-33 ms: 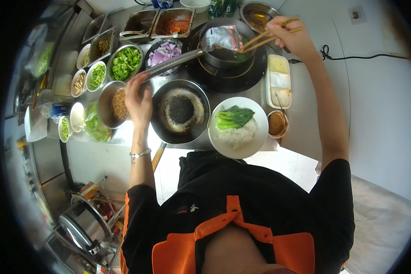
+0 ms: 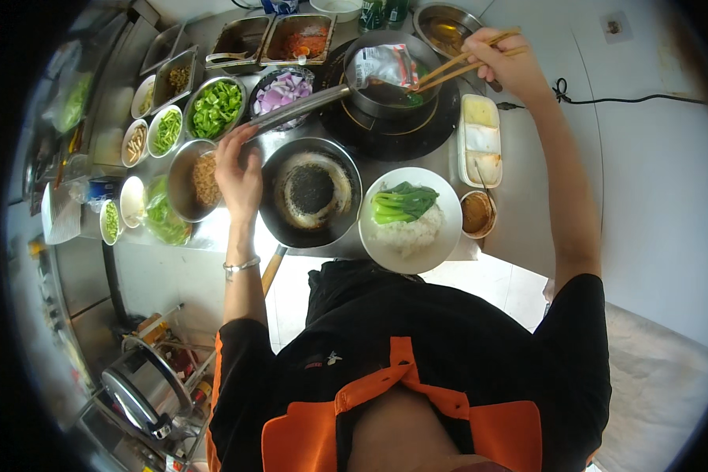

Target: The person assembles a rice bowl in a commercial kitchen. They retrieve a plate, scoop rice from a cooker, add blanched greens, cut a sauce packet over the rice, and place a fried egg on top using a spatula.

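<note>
I've got the left hand (image 2: pixel 237 169) wrapped round the handle (image 2: pixel 303 108) of the pot (image 2: pixel 377 108) and the right hand (image 2: pixel 505 67) pinching chopsticks (image 2: pixel 448 67) by the silver packet (image 2: pixel 381 64) inside it, so imo a careless tug could skid that pot off the burner (image 2: pixel 385 148) underneath.

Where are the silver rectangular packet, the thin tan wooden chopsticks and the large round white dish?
Silver rectangular packet (image 2: pixel 383 65): head view, its face.
Thin tan wooden chopsticks (image 2: pixel 450 76): head view, lower stick's shaft.
Large round white dish (image 2: pixel 451 217): head view, bare right side.
</note>
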Action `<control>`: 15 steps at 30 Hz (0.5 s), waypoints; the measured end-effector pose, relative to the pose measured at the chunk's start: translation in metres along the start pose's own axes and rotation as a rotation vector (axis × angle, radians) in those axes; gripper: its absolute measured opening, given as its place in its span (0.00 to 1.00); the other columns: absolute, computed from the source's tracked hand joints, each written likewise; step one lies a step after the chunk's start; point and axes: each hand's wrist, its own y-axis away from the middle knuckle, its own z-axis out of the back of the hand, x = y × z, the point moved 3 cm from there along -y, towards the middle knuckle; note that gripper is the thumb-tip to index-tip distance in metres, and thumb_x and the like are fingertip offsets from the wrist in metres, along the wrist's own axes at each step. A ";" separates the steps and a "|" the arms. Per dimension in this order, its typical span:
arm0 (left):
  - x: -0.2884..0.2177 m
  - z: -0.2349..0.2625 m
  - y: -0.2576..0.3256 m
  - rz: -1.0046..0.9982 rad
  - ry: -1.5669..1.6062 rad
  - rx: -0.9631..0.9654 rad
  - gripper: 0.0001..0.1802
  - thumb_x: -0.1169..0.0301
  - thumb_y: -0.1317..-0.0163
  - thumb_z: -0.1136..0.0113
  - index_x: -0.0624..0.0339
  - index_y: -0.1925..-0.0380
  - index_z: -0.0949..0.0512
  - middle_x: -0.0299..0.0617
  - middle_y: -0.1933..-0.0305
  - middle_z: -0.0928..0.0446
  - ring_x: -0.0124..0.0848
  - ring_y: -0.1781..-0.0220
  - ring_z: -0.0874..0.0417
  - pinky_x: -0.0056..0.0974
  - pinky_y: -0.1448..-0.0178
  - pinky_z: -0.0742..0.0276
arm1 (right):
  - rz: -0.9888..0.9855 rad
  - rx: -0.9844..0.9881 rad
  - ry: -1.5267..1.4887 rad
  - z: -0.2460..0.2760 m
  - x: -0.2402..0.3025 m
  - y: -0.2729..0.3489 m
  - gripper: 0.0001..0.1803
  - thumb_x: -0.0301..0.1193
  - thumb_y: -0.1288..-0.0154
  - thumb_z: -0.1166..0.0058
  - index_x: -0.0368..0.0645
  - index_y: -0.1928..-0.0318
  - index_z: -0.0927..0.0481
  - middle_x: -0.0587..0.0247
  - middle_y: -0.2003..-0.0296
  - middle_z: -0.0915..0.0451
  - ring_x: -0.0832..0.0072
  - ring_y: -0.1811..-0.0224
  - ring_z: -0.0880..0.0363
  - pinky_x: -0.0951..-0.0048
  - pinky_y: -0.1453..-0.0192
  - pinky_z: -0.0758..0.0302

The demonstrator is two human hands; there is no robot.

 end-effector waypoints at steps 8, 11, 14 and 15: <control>0.002 0.000 -0.001 0.029 0.000 0.007 0.18 0.83 0.47 0.47 0.61 0.56 0.19 0.44 0.48 0.22 0.39 0.42 0.25 0.38 0.38 0.31 | 0.029 -0.061 -0.029 0.022 -0.004 -0.002 0.12 0.35 0.33 0.43 0.38 0.60 0.17 0.66 0.70 0.18 0.88 0.76 0.26 0.87 0.73 0.31; 0.003 -0.001 -0.002 0.018 -0.039 0.004 0.17 0.83 0.47 0.47 0.61 0.56 0.19 0.44 0.48 0.22 0.39 0.42 0.26 0.38 0.38 0.31 | 0.138 -0.123 0.039 0.015 0.002 -0.002 0.12 0.34 0.33 0.43 0.38 0.60 0.17 0.66 0.69 0.17 0.88 0.75 0.26 0.87 0.72 0.30; 0.003 -0.001 -0.002 0.012 -0.051 0.007 0.17 0.82 0.46 0.46 0.61 0.56 0.19 0.44 0.47 0.22 0.39 0.42 0.26 0.38 0.37 0.31 | 0.065 -0.166 0.017 0.016 0.007 -0.002 0.12 0.35 0.33 0.44 0.38 0.60 0.17 0.66 0.69 0.18 0.88 0.76 0.27 0.86 0.74 0.32; 0.004 -0.001 -0.002 0.013 -0.043 0.008 0.17 0.82 0.46 0.46 0.61 0.56 0.19 0.44 0.47 0.22 0.40 0.42 0.26 0.38 0.37 0.31 | 0.087 -0.201 0.046 0.020 0.011 -0.002 0.12 0.35 0.33 0.44 0.39 0.60 0.17 0.66 0.70 0.18 0.88 0.77 0.27 0.86 0.75 0.33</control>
